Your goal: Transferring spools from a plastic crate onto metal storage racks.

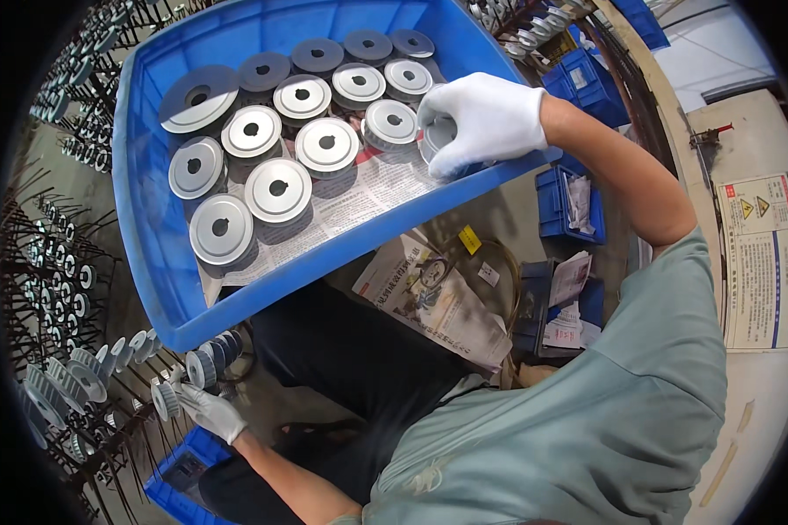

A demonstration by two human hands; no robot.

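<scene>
My right hand [486,127], in a white glove, curls round a silver pulley [439,133] at the right end of a blue crate [324,236]. Other silver pulleys with keyed bores, such as a front one [221,229], lie in rows on newspaper [333,206] inside it. Down at the lower left, my left hand [208,413], gloved too, has its fingers against a toothed pulley [165,400] and appears to grip its edge. A second toothed pulley [201,369] sits just above those fingers. The palm side of the left hand is partly hidden.
Wire racks [105,437] loaded with several pulleys line the left side. A sheet of newspaper [438,297] lies below the crate, beside my leg. Small blue bins [571,206] holding papers stand to the right. A notice board [759,262] is at the far right.
</scene>
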